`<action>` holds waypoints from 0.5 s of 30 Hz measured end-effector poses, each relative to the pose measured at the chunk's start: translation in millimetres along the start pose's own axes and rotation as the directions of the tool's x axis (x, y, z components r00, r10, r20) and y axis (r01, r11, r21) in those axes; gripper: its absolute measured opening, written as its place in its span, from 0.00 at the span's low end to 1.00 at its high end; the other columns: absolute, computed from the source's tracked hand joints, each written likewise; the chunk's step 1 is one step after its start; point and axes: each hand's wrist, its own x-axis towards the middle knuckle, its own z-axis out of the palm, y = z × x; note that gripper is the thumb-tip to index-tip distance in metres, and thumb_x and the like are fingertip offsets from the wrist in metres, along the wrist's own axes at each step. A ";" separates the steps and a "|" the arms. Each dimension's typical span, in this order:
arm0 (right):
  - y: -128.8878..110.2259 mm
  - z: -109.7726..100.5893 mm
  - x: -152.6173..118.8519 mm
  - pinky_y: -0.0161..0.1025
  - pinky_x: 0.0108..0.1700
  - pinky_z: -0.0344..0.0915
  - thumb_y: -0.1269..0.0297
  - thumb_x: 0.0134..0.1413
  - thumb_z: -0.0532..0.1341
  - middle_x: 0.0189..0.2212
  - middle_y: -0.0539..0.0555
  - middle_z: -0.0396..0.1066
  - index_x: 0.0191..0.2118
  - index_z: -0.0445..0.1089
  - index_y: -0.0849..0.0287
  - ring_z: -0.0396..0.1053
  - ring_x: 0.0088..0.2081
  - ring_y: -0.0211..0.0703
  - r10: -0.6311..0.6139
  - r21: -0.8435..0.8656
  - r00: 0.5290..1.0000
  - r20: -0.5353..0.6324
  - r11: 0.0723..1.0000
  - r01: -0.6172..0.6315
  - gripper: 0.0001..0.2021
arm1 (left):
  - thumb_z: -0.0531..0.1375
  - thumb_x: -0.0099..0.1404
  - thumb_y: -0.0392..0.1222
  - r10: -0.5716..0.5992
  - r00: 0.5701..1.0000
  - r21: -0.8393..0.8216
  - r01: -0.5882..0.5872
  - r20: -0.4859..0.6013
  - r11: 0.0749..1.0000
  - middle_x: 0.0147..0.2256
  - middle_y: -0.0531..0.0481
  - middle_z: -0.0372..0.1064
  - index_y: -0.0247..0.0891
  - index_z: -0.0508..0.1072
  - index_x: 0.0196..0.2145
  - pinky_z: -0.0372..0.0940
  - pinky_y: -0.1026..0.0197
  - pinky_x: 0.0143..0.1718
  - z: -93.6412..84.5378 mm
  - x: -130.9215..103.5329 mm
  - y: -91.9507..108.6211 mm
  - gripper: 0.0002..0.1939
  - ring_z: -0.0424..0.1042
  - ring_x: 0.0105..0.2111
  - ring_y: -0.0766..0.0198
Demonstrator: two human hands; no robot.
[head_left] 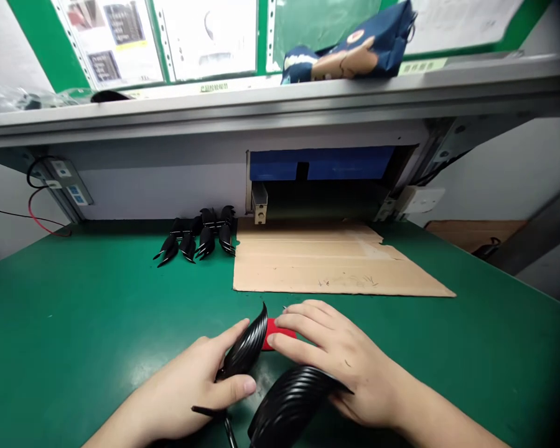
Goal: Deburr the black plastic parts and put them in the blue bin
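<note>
My left hand [200, 379] is closed round a glossy black ribbed part [247, 345] with a curved pointed tip, its thumb below the part. A larger black ribbed piece [292, 404] lies at the bottom centre, between my hands, its tip against my right hand. My right hand [340, 354] has its fingertips pressed on a small red piece [277, 335], just right of the black tip. Some of its lower fingers are hidden under the palm. Thin black prongs show below my left hand.
Behind, several black claw-like pieces [196, 235] rest on the green table [98, 298]. A flat cardboard sheet [326, 267] lies right of them. Above runs a shelf [168, 115] with a dark blue patterned pouch [354, 53]. Sockets [70, 180] are at the left.
</note>
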 end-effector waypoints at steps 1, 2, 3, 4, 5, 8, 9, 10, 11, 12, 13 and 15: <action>2.1 -2.3 -0.2 0.52 0.46 0.60 0.64 0.68 0.44 0.45 0.63 0.65 0.53 0.65 0.61 0.62 0.45 0.54 0.012 -0.056 1.000 0.027 0.998 -0.010 0.18 | 0.61 0.61 0.46 -0.027 0.999 0.067 0.028 -0.018 0.997 0.32 0.51 0.67 0.44 0.58 0.61 0.58 0.62 0.38 -2.6 -2.0 -1.9 0.32 0.64 0.33 0.58; 4.4 -4.6 -0.5 0.52 0.46 0.60 0.61 0.70 0.44 0.46 0.63 0.65 0.53 0.65 0.61 0.61 0.46 0.55 0.029 -0.121 0.999 0.036 0.992 -0.024 0.18 | 0.62 0.60 0.47 -0.057 0.997 0.126 0.062 -0.047 0.990 0.32 0.51 0.67 0.45 0.57 0.62 0.58 0.63 0.36 -4.5 -4.0 -4.8 0.35 0.64 0.32 0.59; 6.5 -6.5 -0.6 0.52 0.46 0.60 0.59 0.71 0.44 0.46 0.64 0.64 0.53 0.65 0.61 0.61 0.47 0.56 0.049 -0.178 0.998 0.034 0.983 -0.042 0.18 | 0.64 0.59 0.49 -0.089 0.993 0.176 0.102 -0.082 0.979 0.32 0.51 0.66 0.45 0.55 0.63 0.58 0.64 0.35 -5.5 -5.8 -8.2 0.38 0.64 0.31 0.59; 7.5 -7.6 -0.3 0.52 0.45 0.60 0.56 0.72 0.45 0.46 0.64 0.64 0.52 0.66 0.61 0.60 0.47 0.56 0.065 -0.216 0.998 0.023 0.975 -0.059 0.19 | 0.65 0.57 0.52 -0.121 0.987 0.218 0.142 -0.108 0.966 0.32 0.50 0.65 0.46 0.53 0.64 0.57 0.64 0.33 -5.5 -7.4 -11.8 0.41 0.64 0.31 0.58; 6.8 -7.3 0.6 0.52 0.46 0.60 0.54 0.72 0.45 0.45 0.63 0.64 0.52 0.66 0.60 0.60 0.47 0.56 0.072 -0.230 0.997 0.015 0.971 -0.067 0.20 | 0.66 0.55 0.53 -0.147 0.981 0.252 0.174 -0.124 0.952 0.32 0.50 0.65 0.47 0.51 0.64 0.57 0.64 0.32 -4.4 -8.6 -15.2 0.44 0.64 0.31 0.58; -7.3 6.4 5.7 0.52 0.48 0.59 0.46 0.68 0.48 0.43 0.61 0.65 0.51 0.66 0.60 0.62 0.45 0.54 0.033 -0.198 0.998 0.052 0.980 -0.022 0.23 | 0.68 0.52 0.55 -0.158 0.982 0.294 0.181 -0.101 0.938 0.32 0.50 0.63 0.49 0.47 0.65 0.55 0.66 0.29 5.2 -9.0 -22.2 0.50 0.64 0.30 0.58; -14.6 15.5 7.2 0.51 0.47 0.59 0.44 0.66 0.51 0.41 0.59 0.66 0.49 0.66 0.60 0.63 0.43 0.53 0.017 -0.191 0.996 0.085 0.981 0.000 0.23 | 0.68 0.52 0.53 -0.140 0.987 0.284 0.158 -0.083 0.946 0.31 0.50 0.62 0.48 0.46 0.65 0.54 0.66 0.28 9.8 -8.1 -23.2 0.50 0.63 0.29 0.59; -21.8 26.1 8.0 0.50 0.45 0.60 0.45 0.63 0.56 0.38 0.57 0.67 0.47 0.67 0.59 0.64 0.39 0.52 0.009 -0.200 0.992 0.124 0.980 0.016 0.21 | 0.68 0.53 0.51 -0.122 0.991 0.263 0.133 -0.061 0.956 0.29 0.51 0.61 0.47 0.46 0.65 0.53 0.67 0.27 14.6 -6.9 -23.6 0.49 0.61 0.27 0.61; -28.0 37.1 8.0 0.47 0.42 0.61 0.51 0.61 0.61 0.33 0.55 0.68 0.43 0.67 0.58 0.65 0.35 0.49 0.017 -0.226 0.987 0.162 0.974 0.020 0.15 | 0.67 0.54 0.47 -0.108 0.994 0.233 0.113 -0.032 0.966 0.28 0.52 0.60 0.46 0.45 0.65 0.52 0.67 0.26 19.2 -5.5 -23.5 0.48 0.60 0.26 0.62; -32.8 47.4 7.1 0.44 0.38 0.61 0.59 0.58 0.63 0.29 0.52 0.67 0.38 0.67 0.58 0.64 0.31 0.47 0.035 -0.258 0.980 0.197 0.966 0.018 0.09 | 0.66 0.55 0.44 -0.099 0.995 0.197 0.097 0.003 0.976 0.26 0.54 0.60 0.45 0.44 0.66 0.52 0.68 0.25 23.4 -4.0 -23.0 0.47 0.59 0.25 0.63; -35.8 55.8 5.5 0.42 0.35 0.60 0.65 0.53 0.63 0.26 0.50 0.67 0.33 0.65 0.58 0.64 0.27 0.45 0.062 -0.290 0.969 0.238 0.957 0.010 0.06 | 0.65 0.56 0.41 -0.091 0.995 0.159 0.085 0.036 0.984 0.24 0.56 0.59 0.44 0.43 0.66 0.51 0.68 0.25 26.9 -2.6 -22.3 0.47 0.58 0.24 0.65; -37.3 64.2 1.5 0.39 0.31 0.57 0.71 0.43 0.62 0.21 0.48 0.65 0.27 0.61 0.58 0.62 0.22 0.42 0.126 -0.333 0.941 0.314 0.943 -0.016 0.07 | 0.65 0.56 0.39 -0.070 0.995 0.085 0.064 0.065 0.994 0.23 0.57 0.60 0.44 0.42 0.66 0.52 0.69 0.24 31.3 -0.2 -20.4 0.47 0.58 0.23 0.66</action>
